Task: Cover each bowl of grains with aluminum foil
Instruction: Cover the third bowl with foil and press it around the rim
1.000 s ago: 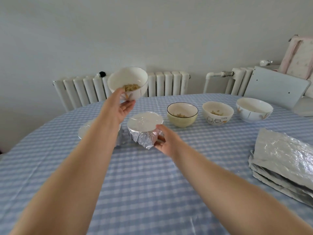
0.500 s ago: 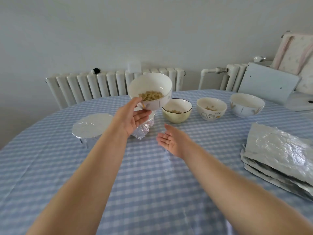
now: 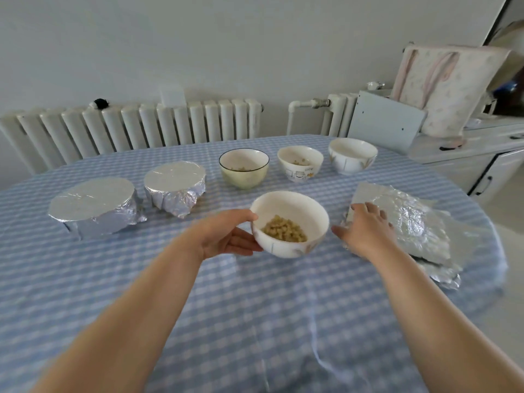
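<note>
Counting six bowls in all. Two sitting wrapped in crinkled silver foil (image 3: 92, 207) (image 3: 175, 185), left of the gripped one. Four standing uncovered: one white round bowl of pale grains (image 3: 289, 224) in the left hand's (image 3: 224, 236) grip, three lined up beyond it, yellow-green with a dark rim (image 3: 244, 168), cream with printed pictures (image 3: 300, 163), white (image 3: 352, 156). Lying right of the grip, one stack of silver foil sheets (image 3: 411, 222); sheet number unclear.
</note>
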Demonstrator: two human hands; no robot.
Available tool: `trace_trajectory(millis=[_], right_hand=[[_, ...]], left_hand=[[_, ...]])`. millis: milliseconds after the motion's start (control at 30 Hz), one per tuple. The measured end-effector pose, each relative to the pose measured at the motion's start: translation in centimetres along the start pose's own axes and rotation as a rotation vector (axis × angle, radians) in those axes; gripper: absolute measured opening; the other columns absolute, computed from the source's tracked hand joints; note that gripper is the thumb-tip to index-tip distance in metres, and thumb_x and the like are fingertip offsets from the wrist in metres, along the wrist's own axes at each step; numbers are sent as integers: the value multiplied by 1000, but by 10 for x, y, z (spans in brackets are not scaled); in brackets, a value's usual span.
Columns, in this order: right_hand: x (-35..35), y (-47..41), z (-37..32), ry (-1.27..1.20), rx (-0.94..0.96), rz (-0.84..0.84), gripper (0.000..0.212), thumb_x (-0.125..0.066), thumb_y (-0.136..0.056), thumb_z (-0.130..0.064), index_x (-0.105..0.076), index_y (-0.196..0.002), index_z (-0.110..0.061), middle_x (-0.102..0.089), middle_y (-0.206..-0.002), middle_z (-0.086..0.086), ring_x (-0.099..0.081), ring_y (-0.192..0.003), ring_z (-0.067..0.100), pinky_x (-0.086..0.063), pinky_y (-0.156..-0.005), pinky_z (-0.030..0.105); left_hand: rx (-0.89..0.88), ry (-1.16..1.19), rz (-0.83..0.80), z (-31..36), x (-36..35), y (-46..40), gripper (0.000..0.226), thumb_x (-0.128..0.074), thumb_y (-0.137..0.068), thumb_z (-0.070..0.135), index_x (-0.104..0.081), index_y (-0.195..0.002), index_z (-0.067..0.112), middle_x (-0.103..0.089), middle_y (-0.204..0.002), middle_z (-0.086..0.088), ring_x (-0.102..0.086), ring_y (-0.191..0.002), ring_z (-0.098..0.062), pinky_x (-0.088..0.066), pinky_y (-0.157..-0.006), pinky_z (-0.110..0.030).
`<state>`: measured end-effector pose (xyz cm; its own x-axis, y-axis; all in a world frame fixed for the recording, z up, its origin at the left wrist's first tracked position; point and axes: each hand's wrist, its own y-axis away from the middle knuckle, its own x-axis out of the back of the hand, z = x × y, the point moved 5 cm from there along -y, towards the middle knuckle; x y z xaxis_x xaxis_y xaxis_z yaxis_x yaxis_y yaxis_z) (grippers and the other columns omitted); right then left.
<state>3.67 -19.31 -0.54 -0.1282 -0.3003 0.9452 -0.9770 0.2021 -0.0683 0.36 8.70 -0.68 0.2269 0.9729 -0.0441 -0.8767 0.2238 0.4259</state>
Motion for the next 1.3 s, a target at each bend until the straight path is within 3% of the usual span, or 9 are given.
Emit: trace_trajectory(millis=[100, 367, 533, 633, 800, 933, 1100, 1200, 1300], right_hand=[[-6, -4, 23, 43, -42, -106, 85, -59, -88, -52, -17, -151, -13, -6, -161, 14, -7, -148, 35, -13, -117, 51], [-17, 13, 30, 116, 45, -42, 69, -50, -91, -44, -22, -150, -21, -43, -149, 6, -34, -138, 30, -15, -117, 49], [-11, 25, 24, 28, 172, 192, 38, -50, -95, -27, -54, -132, -21, -65, -125, 4, -48, -122, 28, -29, -107, 37], [0, 29, 27, -90, 161, 332, 32, -47, -98, -21, -61, -126, -15, -68, -117, 12, -53, -116, 32, -35, -98, 36], [23, 29, 35, -255, 46, 442, 32, -41, -102, -26, -62, -122, -13, -69, -106, 17, -59, -100, 35, -34, -71, 33], [41, 31, 34, -337, 31, 486, 33, -40, -102, -29, -62, -117, -10, -67, -106, 19, -59, -97, 38, -31, -69, 32], [42, 18, 35, -472, -59, 305, 37, -31, -104, -34, -58, -100, -9, -57, -88, 9, -54, -88, 32, -31, -70, 33], [47, 20, 35, -594, -53, 357, 34, -31, -105, -30, -55, -102, -6, -52, -90, 5, -49, -87, 26, -29, -72, 32], [53, 27, 36, -697, -28, 472, 26, -32, -105, -26, -52, -98, -11, -50, -75, -5, -47, -80, 23, -28, -69, 31]], left_hand=[[20, -66, -66, -4, -12, 2, 36, -57, -94, 27, -54, -126, 11, -70, -101, -27, -72, -89, -32, -59, -69, -35], [-6, -144, -60, -8, -19, 3, 26, -54, -96, 30, -60, -117, 16, -73, -89, -22, -73, -79, -28, -59, -73, -36], [-39, -165, -50, -14, -18, 3, 30, -51, -97, 33, -61, -119, 16, -73, -91, -20, -72, -80, -27, -59, -73, -35], [-58, -178, -31, -19, -16, 3, 30, -48, -99, 34, -62, -119, 18, -73, -90, -18, -72, -80, -26, -57, -72, -35], [-125, -222, -3, -20, -13, 6, 25, -50, -99, 35, -65, -116, 25, -74, -96, -18, -72, -89, -30, -58, -77, -39], [-184, -246, 49, -17, -10, 3, 24, -54, -98, 34, -68, -110, 19, -75, -94, -10, -72, -88, -23, -56, -90, -44], [-208, -247, 69, -17, -8, 2, 25, -55, -97, 33, -69, -109, 15, -75, -99, -3, -70, -97, -22, -54, -94, -45], [-207, -241, 65, -17, -9, 3, 26, -55, -97, 33, -68, -109, 13, -75, -101, -5, -69, -101, -24, -53, -96, -45], [-209, -234, 62, -16, -10, 3, 27, -55, -97, 32, -68, -109, 12, -74, -102, -5, -69, -101, -24, -52, -97, -45]])
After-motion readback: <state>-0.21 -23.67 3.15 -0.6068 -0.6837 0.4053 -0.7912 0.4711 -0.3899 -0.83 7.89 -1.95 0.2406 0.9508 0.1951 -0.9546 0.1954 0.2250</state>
